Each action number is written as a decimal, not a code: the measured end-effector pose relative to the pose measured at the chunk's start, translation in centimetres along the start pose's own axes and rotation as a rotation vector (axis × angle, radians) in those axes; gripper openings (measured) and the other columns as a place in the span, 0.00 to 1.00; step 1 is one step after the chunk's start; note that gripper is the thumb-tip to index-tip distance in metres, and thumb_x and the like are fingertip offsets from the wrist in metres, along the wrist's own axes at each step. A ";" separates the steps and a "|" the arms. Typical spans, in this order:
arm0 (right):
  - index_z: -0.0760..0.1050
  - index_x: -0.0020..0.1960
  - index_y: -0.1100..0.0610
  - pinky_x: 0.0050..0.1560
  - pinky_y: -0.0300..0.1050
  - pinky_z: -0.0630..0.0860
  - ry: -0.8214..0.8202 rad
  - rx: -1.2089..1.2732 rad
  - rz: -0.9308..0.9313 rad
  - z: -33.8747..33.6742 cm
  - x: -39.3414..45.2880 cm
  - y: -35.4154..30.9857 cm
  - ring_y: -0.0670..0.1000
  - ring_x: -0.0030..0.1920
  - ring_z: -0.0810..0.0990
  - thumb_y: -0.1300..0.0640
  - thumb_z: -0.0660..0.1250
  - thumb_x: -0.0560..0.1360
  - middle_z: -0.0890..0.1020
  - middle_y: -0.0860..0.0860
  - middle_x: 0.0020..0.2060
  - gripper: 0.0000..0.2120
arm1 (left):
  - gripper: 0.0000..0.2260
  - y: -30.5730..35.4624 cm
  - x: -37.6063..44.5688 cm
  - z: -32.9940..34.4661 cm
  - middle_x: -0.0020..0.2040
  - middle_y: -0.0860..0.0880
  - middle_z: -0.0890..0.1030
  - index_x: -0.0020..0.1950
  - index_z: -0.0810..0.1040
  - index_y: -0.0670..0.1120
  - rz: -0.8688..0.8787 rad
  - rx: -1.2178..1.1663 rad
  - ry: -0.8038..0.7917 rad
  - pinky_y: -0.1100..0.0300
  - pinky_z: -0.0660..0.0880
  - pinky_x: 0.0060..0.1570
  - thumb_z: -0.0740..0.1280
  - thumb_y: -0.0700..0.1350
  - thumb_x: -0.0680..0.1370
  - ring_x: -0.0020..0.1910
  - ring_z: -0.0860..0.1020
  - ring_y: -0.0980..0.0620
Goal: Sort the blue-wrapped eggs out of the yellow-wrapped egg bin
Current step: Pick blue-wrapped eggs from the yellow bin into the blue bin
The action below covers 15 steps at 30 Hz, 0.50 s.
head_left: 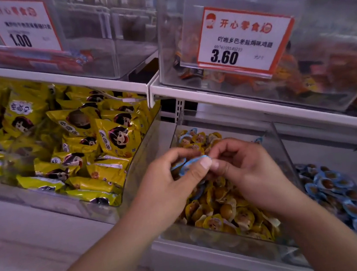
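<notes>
Holding blue-wrapped eggs (184, 167) between both hands above the yellow-wrapped egg bin (284, 145): left hand (167, 181) pinches them under its thumb, right hand (243, 168) curls in, fingertips touching the same wrappers. I read the top wrapper's long axis as left-right, tilted up to the right. Blue egg bin (335, 188) lies right, nearer my right hand.

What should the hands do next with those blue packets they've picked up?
Probably carry them right and drop them in the blue egg bin. The left hand already pinches blue-wrapped eggs above the yellow egg bin, with the right hand meeting it, so lifting out seems done.
</notes>
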State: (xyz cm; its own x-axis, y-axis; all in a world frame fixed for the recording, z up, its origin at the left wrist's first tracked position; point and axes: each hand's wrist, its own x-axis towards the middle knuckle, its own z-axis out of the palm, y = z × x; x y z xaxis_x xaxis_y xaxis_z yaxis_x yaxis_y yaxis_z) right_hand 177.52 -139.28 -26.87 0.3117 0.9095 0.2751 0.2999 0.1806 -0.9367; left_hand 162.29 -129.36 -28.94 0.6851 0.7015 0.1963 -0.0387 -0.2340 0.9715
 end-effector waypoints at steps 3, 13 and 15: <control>0.81 0.47 0.57 0.40 0.42 0.79 0.108 -0.047 0.072 0.8 0.9 1.7 0.47 0.39 0.83 0.59 0.71 0.76 0.85 0.51 0.38 0.01 | 0.08 0.2 0.0 -0.4 0.34 0.52 0.82 0.48 0.82 0.50 0.023 -0.093 0.041 0.66 0.69 0.25 0.69 0.54 0.76 0.28 0.77 0.55; 0.47 0.81 0.45 0.74 0.57 0.57 -0.301 -1.278 0.302 0.9 2.6 9.0 0.52 0.78 0.53 0.36 0.63 0.74 0.56 0.44 0.79 0.42 | 0.07 -0.8 0.4 -2.7 0.33 0.52 0.80 0.42 0.83 0.51 -0.140 -0.262 0.220 0.61 0.68 0.22 0.70 0.51 0.77 0.30 0.78 0.51; 0.51 0.80 0.45 0.73 0.58 0.58 -0.299 -1.298 0.315 1.1 3.0 9.1 0.53 0.76 0.56 0.37 0.68 0.70 0.61 0.45 0.77 0.44 | 0.07 -0.7 0.3 -2.8 0.32 0.52 0.80 0.42 0.83 0.51 -0.132 -0.268 0.204 0.61 0.68 0.22 0.69 0.50 0.78 0.29 0.78 0.51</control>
State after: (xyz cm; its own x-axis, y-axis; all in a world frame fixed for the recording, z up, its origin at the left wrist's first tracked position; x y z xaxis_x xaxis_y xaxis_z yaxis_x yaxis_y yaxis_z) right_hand 180.24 -134.51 -34.83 0.3680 0.9218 -0.1218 0.9269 -0.3741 -0.0305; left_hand 160.48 -127.09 -29.21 0.5390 0.8400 0.0627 -0.1672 0.0338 0.9854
